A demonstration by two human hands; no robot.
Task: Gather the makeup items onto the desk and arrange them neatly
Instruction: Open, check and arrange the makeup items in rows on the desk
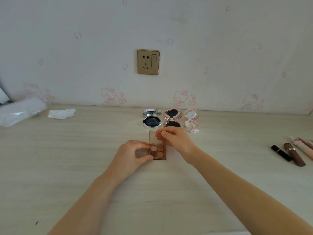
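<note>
A small brown eyeshadow palette (158, 152) lies on the pale wooden desk (84, 150), its clear lid standing up. My left hand (135, 154) pinches the palette's base at its left side. The lid's top edge is pinched by my right hand (176, 140). Behind the palette, three round compacts stand open in a row: a silver one (151, 120), a rose-gold one (172, 118) and a white floral one (191, 121). At the right edge lie a black lipstick (281, 153), a brown tube (294, 154) and pink-white tubes (303, 146).
A crumpled white tissue (61, 113) and a clear plastic-wrapped roll (20, 111) lie at the desk's back left. The wall with a gold power socket (148, 62) stands directly behind the desk. A dark speck (36, 223) sits near the front left.
</note>
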